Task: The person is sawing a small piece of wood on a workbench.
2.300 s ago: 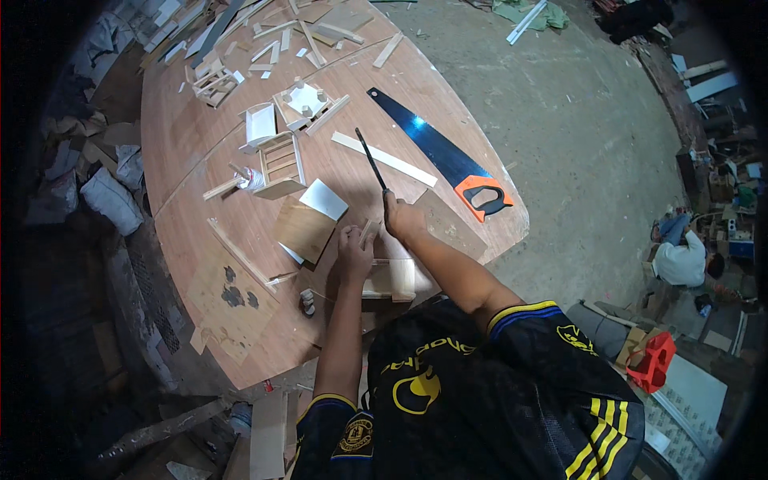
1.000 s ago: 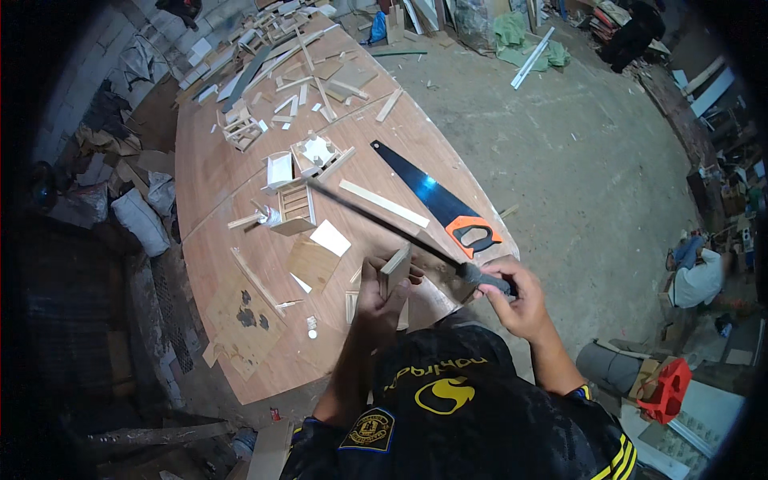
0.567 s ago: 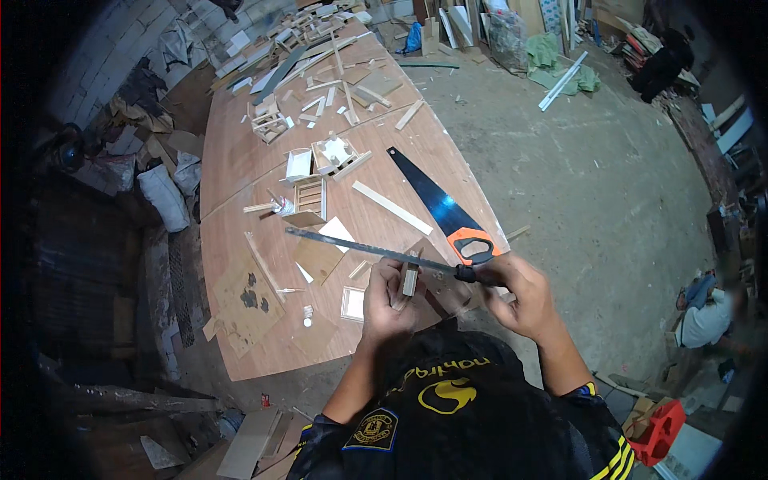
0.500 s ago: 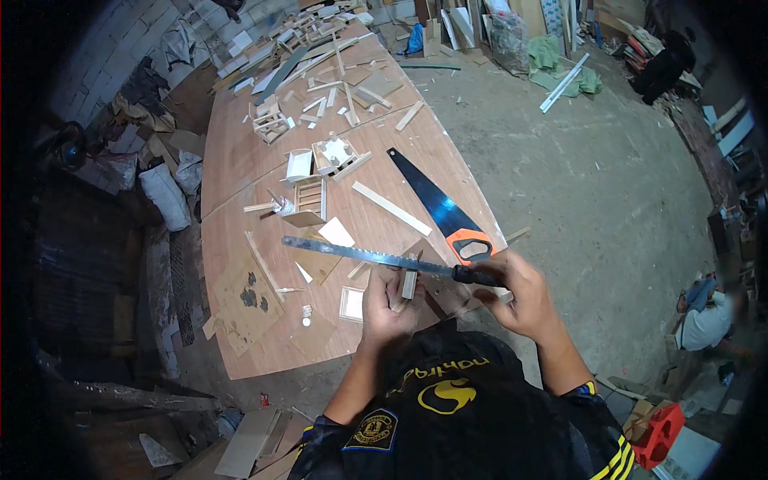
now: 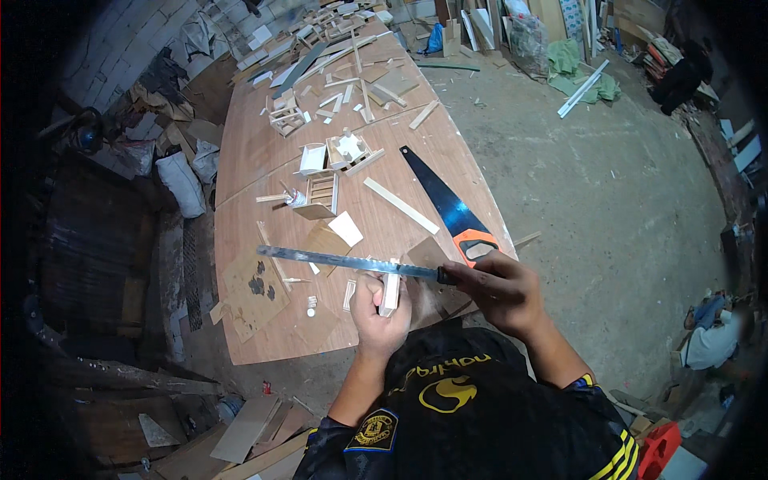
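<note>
My right hand (image 5: 508,294) is closed round the dark handle of a long, narrow saw (image 5: 336,261), its blade pointing left. In my left hand (image 5: 379,326) is a small pale wood block (image 5: 390,296), gripped upright between thumb and fingers. The blade crosses the far end of this block; whether it touches the wood I cannot tell. A wide hand saw (image 5: 444,200) with an orange handle lies on the table just beyond my right hand. Beyond my left hand are a white card-like piece (image 5: 346,229) and a small white bottle (image 5: 311,311).
The long wooden table (image 5: 240,200) carries small slatted wooden models (image 5: 322,192), a pale strip (image 5: 400,206), a stained board (image 5: 250,292) and many offcuts toward its far end. Concrete floor (image 5: 592,184) lies to the right. A person (image 5: 712,340) is at the far right.
The saw has shifted left and slightly lower over the wood block. My left hand has turned the block so its pale long face shows. The whole view has swung a little.
</note>
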The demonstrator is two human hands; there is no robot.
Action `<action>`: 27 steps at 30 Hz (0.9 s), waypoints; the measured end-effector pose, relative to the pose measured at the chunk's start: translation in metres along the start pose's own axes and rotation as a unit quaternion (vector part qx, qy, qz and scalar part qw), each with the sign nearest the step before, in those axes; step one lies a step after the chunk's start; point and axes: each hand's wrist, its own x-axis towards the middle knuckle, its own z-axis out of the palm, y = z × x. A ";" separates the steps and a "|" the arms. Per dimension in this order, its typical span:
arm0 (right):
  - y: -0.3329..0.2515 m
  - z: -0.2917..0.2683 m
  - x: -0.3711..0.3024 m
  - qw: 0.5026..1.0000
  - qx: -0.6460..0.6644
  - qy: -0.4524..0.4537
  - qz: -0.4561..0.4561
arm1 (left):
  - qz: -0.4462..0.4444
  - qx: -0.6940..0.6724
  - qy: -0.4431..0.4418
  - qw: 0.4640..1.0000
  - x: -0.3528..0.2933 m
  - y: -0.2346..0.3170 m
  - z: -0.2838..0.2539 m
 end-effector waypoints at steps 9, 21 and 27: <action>-0.005 0.006 0.008 0.997 -0.027 0.030 -0.064 | 0.032 0.044 0.008 0.999 0.003 0.006 -0.005; -0.016 -0.002 0.012 0.996 -0.058 -0.010 -0.060 | -0.028 -0.010 0.024 0.999 -0.004 0.007 -0.005; -0.013 -0.013 -0.004 0.995 -0.084 -0.043 -0.041 | -0.122 -0.101 0.071 0.985 -0.012 0.000 -0.015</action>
